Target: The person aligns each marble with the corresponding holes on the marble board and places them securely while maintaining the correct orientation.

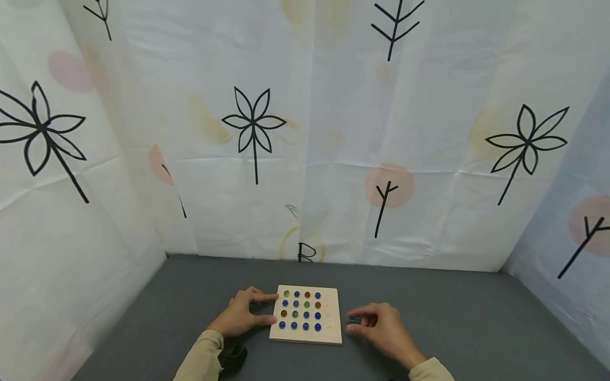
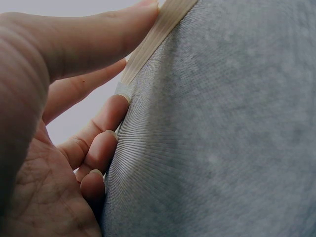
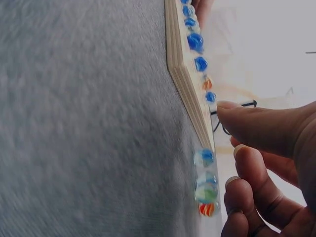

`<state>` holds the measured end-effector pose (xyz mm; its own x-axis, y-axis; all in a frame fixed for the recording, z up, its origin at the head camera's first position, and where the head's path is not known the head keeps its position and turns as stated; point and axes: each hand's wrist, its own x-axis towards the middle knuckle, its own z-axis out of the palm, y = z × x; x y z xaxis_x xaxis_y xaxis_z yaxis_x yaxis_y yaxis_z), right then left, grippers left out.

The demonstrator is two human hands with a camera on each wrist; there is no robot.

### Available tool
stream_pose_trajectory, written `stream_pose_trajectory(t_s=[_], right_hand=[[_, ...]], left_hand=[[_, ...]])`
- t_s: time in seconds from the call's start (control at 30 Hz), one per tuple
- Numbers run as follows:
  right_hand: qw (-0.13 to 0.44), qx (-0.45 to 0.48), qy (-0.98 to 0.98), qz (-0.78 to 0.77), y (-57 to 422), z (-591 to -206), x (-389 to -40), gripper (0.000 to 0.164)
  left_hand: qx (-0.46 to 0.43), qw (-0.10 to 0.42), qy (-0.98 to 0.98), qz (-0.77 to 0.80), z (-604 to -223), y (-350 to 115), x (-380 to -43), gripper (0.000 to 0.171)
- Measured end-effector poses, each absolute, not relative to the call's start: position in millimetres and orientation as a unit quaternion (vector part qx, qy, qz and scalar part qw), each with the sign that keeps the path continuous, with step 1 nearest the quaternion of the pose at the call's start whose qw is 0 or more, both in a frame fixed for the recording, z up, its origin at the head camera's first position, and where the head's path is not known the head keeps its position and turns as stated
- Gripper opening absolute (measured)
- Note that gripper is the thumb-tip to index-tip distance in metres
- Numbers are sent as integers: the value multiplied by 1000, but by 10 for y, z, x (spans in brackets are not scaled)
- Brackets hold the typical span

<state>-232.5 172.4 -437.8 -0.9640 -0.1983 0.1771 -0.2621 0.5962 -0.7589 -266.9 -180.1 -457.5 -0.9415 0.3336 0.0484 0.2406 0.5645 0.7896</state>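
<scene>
A square, light wooden board (image 1: 306,342) lies on the grey table, with rows of blue, green and red-orange glass marbles (image 1: 306,315) in its hollows. The column of hollows along its right side is bare. My left hand (image 1: 240,315) rests at the board's left edge, straight thumb and index finger touching it. Just right of the board, my right hand (image 1: 383,328) hovers with thumb and index finger apart. Loose marbles lie below those fingers: a clear-blue marble (image 3: 204,158), a green one (image 3: 206,192) and an orange-striped one (image 3: 207,210) show in the right wrist view.
A grey cloth-like table surface (image 1: 457,317) surrounds the board. White patterned fabric (image 1: 333,132) hangs behind and at both sides. A black device (image 1: 233,359) sits by the left wrist.
</scene>
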Motion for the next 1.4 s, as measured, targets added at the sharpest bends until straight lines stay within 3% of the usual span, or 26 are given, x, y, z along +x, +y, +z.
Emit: stream_pose_trajectory(t_s=[0.6,1.4], right_hand=[[13,128,-892,433,2126,-4319,-2431,26],[-14,157,-900,407,2118,-4449,-2448,22]], left_hand=[[162,53,884,436,-4563,-1810,-2649,54],[163,54,885,432,-4576,-1807,-2663,55]])
